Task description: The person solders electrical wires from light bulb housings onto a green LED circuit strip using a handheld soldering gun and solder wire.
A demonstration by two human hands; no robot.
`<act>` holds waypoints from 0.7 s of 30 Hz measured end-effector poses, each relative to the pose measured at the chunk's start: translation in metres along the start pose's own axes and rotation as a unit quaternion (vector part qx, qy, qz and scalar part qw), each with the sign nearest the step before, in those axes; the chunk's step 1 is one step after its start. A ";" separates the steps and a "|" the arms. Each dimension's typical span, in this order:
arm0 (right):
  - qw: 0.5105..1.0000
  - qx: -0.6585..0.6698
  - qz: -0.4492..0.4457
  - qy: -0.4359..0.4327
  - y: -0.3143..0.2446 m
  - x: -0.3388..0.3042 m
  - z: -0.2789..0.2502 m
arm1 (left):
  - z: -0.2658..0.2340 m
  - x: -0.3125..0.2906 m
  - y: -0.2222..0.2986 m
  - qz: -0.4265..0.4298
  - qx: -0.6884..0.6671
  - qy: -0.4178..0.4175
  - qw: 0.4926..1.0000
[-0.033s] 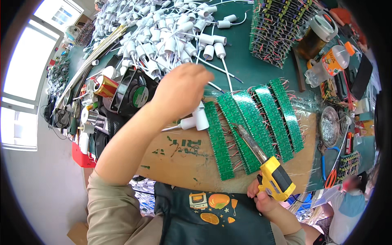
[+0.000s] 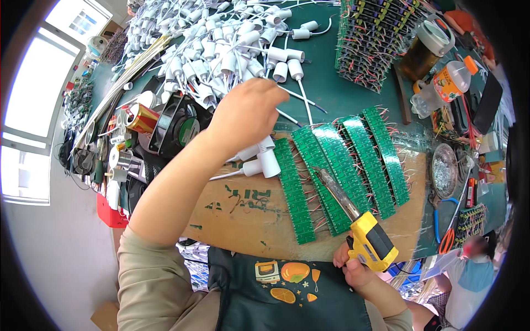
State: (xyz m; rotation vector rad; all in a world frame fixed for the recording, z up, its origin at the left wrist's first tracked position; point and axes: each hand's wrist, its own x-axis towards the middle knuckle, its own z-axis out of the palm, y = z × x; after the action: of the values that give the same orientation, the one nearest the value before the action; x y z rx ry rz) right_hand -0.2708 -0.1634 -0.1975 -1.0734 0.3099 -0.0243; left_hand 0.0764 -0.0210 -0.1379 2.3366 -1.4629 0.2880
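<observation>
My left hand (image 2: 248,116) reaches out over the board's far left edge. Its fingers are curled closed, and whatever they hold is hidden. Just below it, white lamp sockets (image 2: 269,163) with white cables lie against the leftmost circuit strip. My right hand (image 2: 354,268) is wrapped round a yellow and black soldering gun (image 2: 374,243) near the front edge. The gun's metal tip points up and left, over several green circuit board strips (image 2: 297,190) fringed with thin red and white wires. I cannot tell whether the tip touches a strip.
A big pile of white lamp sockets (image 2: 229,60) covers the far left. Left of my arm are a black fan (image 2: 179,124) and a can (image 2: 142,118). At right stand a plastic bottle (image 2: 446,87), a lidded jug (image 2: 428,49), a round metal dish (image 2: 444,170) and orange-handled scissors (image 2: 448,240).
My left hand has shifted very slightly up and left, and more of the sockets under it shows. The right hand and soldering gun look the same.
</observation>
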 end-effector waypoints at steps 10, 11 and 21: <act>1.000 0.020 -0.005 0.002 -0.001 0.003 0.005 | 0.068 0.081 -0.007 -0.237 0.017 -0.058 0.970; 0.999 0.042 -0.003 0.003 -0.002 0.004 0.006 | 0.070 0.086 -0.006 -0.275 -0.002 -0.051 0.960; 0.998 0.054 0.000 0.034 0.003 -0.001 0.001 | 0.048 0.088 -0.003 -0.312 -0.081 -0.057 0.945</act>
State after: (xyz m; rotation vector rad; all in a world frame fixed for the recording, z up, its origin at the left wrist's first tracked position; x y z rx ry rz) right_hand -0.2716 -0.1608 -0.1998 -0.9675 0.3654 -0.0772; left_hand 0.1171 -0.1118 -0.1510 2.5575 -0.6835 -0.1360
